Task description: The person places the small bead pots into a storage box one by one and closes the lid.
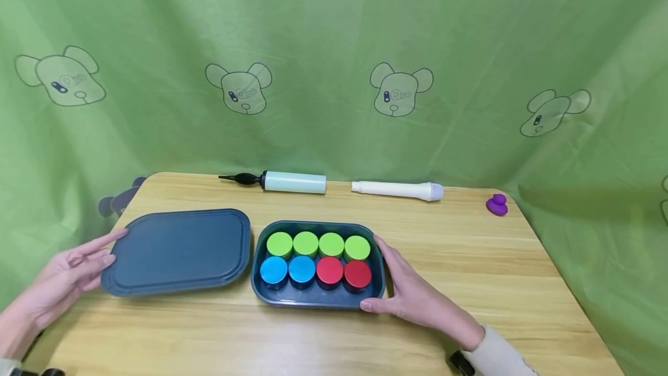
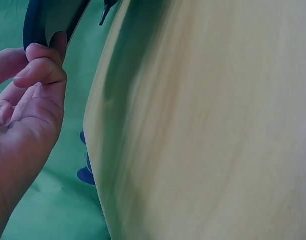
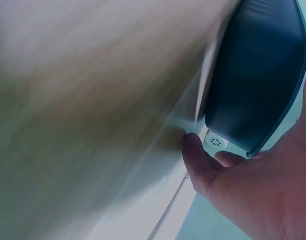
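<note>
In the head view, my left hand (image 1: 68,277) pinches the left edge of a flat dark blue lid (image 1: 182,251) between thumb and fingers. The left wrist view shows those fingers on the lid's edge (image 2: 53,22). Right of the lid stands a dark blue rectangular box (image 1: 318,300) without a cover. Inside it are two rows of round pots: several green-topped pots (image 1: 305,243) at the back, two blue-topped pots (image 1: 273,271) and two red-topped pots (image 1: 330,271) in front. My right hand (image 1: 412,292) grips the box's right end, thumb at the front corner, fingers towards the back.
Along the wooden table's (image 1: 443,237) back edge lie a light blue hand pump (image 1: 294,182) with a black nozzle and a white microphone-shaped stick (image 1: 396,190). A small purple figure (image 1: 497,205) stands at the back right corner. A green curtain (image 1: 323,28) hangs behind.
</note>
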The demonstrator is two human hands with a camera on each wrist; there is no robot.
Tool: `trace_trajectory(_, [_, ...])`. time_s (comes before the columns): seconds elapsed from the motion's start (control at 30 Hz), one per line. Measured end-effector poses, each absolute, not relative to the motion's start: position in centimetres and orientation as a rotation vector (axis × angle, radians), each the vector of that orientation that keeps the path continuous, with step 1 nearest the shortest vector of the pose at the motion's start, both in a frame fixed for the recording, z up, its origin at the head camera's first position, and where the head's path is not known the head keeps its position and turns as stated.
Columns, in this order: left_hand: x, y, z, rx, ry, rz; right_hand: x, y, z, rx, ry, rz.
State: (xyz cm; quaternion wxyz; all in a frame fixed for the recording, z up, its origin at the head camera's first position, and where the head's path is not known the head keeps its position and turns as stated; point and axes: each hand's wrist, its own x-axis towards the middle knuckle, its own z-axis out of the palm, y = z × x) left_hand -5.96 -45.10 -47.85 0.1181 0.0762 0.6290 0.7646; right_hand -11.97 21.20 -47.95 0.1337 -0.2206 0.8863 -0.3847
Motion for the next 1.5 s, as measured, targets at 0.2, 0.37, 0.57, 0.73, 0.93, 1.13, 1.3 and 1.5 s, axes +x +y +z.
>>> trace_trajectory(0.2, [-6.1,-44.4,-47.4,0.248,1.864,2.255,-12.0,21.2,-47.9,-0.631,2.551,-1.135])
trace_trajectory(0.37, [-6.3,-43.6,-46.9,0.234,1.907,2.255,-11.9,21.1,-47.9,-0.615,2.517,-1.163])
trace_trajectory(0.57, [-6.8,-42.4,-46.8,0.218,1.915,2.257,-11.8,21.1,-47.8,-0.626,2.504,-1.183])
trace_trajectory(0.73, [-7.2,-41.2,-46.8,0.254,1.915,2.250,-11.7,21.0,-47.6,-0.589,2.484,-1.203])
trace_trajectory(0.93, [-7.7,-39.4,-46.6,0.274,1.923,2.245,-11.5,20.9,-47.6,-0.576,2.508,-1.258])
trace_trajectory(1.13, [-8.3,-37.4,-46.1,0.301,1.936,2.239,-11.4,20.5,-47.7,-0.593,2.639,-1.246])
trace_trajectory(1.3, [-8.6,-35.8,-45.7,0.344,1.886,2.254,-11.4,20.0,-47.4,-0.665,2.702,-1.284])
trace_trajectory(1.5, [-9.1,-33.6,-45.3,0.377,1.829,2.291,-11.4,18.8,-46.9,-0.702,2.762,-1.403])
